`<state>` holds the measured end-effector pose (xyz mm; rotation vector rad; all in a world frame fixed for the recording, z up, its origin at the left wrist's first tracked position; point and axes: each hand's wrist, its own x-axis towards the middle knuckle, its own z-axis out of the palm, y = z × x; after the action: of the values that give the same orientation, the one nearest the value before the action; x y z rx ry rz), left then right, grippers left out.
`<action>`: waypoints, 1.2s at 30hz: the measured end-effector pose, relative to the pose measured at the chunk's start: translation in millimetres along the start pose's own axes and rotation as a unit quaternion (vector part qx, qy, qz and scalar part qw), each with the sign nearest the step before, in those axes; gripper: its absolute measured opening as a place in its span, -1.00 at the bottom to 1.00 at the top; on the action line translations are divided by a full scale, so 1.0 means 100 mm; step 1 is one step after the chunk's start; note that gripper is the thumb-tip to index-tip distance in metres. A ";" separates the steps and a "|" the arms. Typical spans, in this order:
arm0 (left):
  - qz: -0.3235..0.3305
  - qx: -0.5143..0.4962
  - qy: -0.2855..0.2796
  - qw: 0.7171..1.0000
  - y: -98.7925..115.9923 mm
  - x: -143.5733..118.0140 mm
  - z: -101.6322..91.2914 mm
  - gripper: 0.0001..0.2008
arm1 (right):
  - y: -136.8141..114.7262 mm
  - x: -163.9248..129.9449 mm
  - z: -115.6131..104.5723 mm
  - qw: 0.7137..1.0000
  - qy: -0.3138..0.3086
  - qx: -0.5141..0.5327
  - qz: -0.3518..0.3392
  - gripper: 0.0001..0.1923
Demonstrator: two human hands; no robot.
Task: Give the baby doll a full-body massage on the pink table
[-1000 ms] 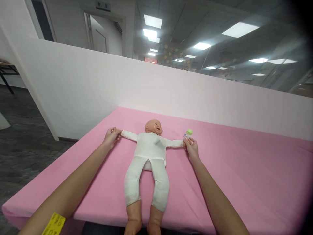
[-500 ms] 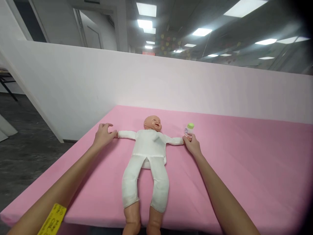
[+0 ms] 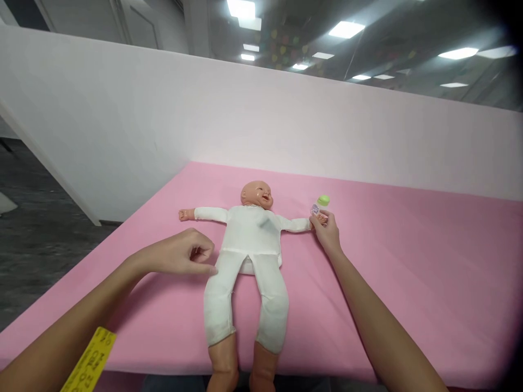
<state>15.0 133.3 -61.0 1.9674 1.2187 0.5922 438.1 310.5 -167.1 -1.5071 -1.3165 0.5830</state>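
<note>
A baby doll (image 3: 253,234) lies on its back in white clothing, arms stretched to both sides and its head turned right. My right hand (image 3: 327,231) is closed round the doll's hand on the right, beside a small clear bottle (image 3: 320,204) with a green cap. My left hand (image 3: 183,253) holds nothing; its fingers curl loosely and the thumb stands apart, its tip close to the doll's hip. Whether the thumb touches the cloth I cannot tell. The doll's other hand (image 3: 187,214) lies free on the pink cover.
A pink-covered table (image 3: 388,283) carries the doll, whose feet reach past the front edge. White partition walls (image 3: 286,120) rise at the back and left. Around my left forearm is a yellow label band (image 3: 90,359). Dark floor (image 3: 44,218) shows at the left.
My left hand has let go of the doll's hand and moved down and right toward its hip. My right hand keeps its hold. The view has tilted down slightly.
</note>
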 end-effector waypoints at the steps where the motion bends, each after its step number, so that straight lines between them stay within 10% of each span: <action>1: 0.015 0.001 -0.010 1.000 0.07 -0.01 0.03 -0.62 | 0.01 0.00 0.00 1.000 0.000 0.009 0.002 -0.34; 14: 0.179 0.151 -0.094 0.968 0.24 -0.08 0.43 -0.44 | 0.14 0.08 0.12 0.995 -0.002 0.100 -0.009 -0.21; 31: 0.160 0.102 -0.143 0.971 0.14 -0.06 0.36 -0.48 | 0.03 0.04 0.06 0.998 -0.036 -0.046 0.003 -0.37; 33: 0.138 0.087 -0.117 0.980 0.06 -0.01 0.29 -0.55 | 0.03 0.05 0.06 0.998 -0.037 -0.045 0.002 -0.38; 36: 0.087 0.115 0.068 0.987 -0.16 0.12 0.16 -0.57 | 0.04 0.05 0.05 0.999 -0.030 -0.026 -0.012 -0.37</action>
<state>22.2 143.1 -83.3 2.2755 1.2531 0.7105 437.4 317.0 -171.7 -1.5242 -1.4044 0.5862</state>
